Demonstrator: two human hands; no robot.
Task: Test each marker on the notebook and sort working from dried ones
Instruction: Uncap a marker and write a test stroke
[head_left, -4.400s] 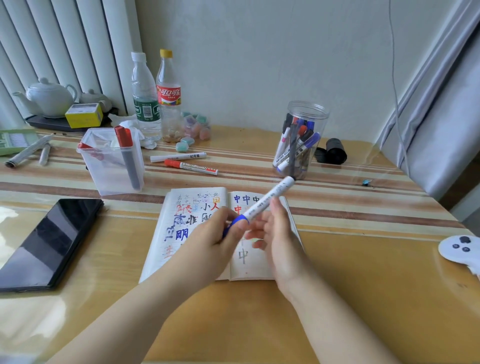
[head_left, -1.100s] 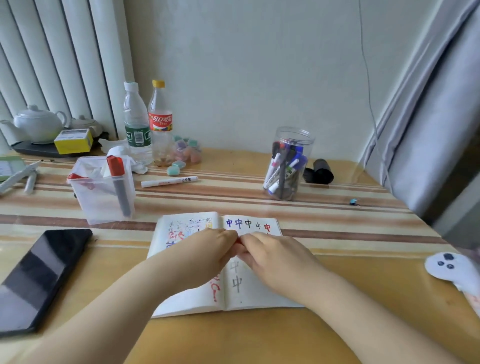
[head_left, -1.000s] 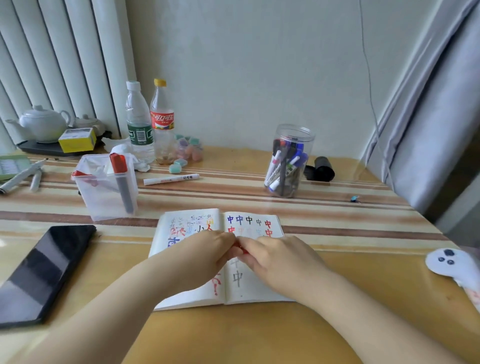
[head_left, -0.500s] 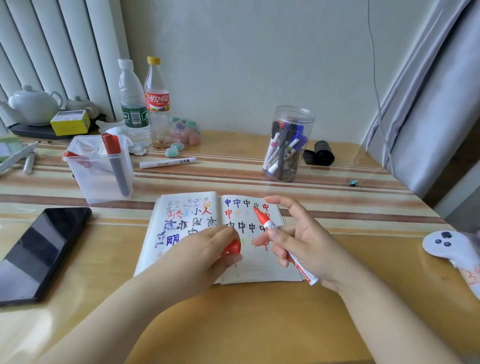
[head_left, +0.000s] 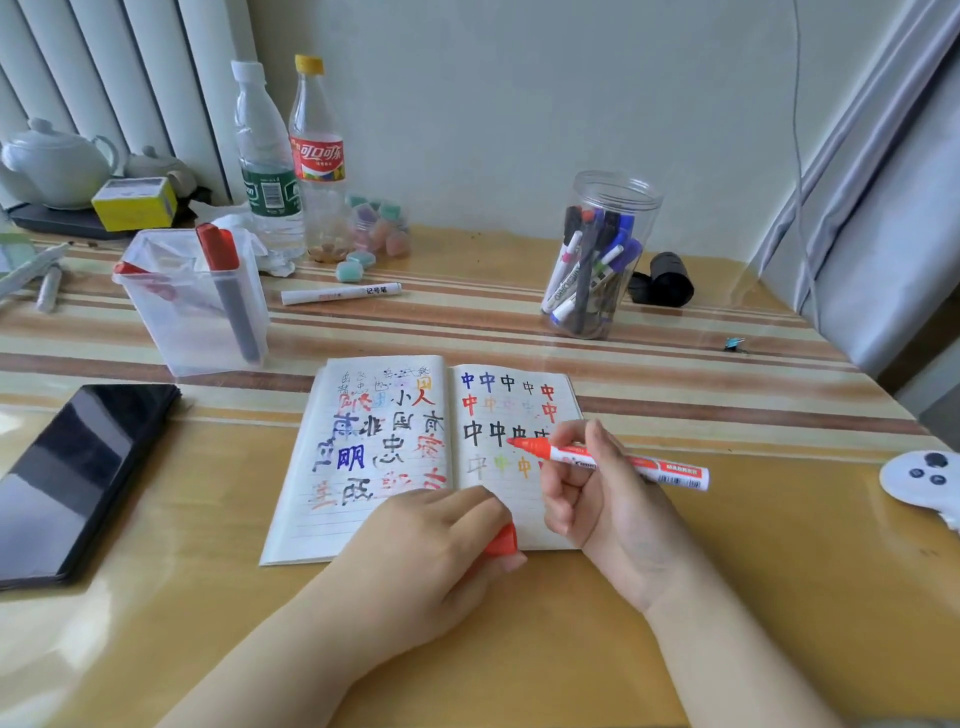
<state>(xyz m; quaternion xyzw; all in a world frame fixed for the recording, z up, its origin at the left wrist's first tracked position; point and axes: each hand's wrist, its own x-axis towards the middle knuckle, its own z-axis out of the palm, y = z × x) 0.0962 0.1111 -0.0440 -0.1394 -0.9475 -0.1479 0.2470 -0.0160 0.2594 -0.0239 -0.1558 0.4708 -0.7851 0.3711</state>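
Note:
An open notebook (head_left: 384, 467) full of coloured test characters lies in front of me. My right hand (head_left: 597, 499) grips an uncapped red marker (head_left: 644, 465), its tip over the right page. My left hand (head_left: 431, 545) rests on the notebook's lower edge and holds the red cap (head_left: 501, 540). A round clear jar (head_left: 597, 260) with several markers stands behind the notebook to the right. A square clear container (head_left: 192, 306) with a red-capped marker stands to the left. One white marker (head_left: 340, 294) lies loose on the table.
A black phone (head_left: 72, 478) lies at the left. Two bottles (head_left: 291, 156), a teapot (head_left: 52, 161), a yellow box (head_left: 135, 202) and small erasers stand at the back. A white controller (head_left: 924, 475) sits at the right edge, a black roll (head_left: 667, 278) behind the jar.
A blue marker gave way to a red one. My hands pulled its cap off; the left kept the cap, and the right turned the tip down towards the right page.

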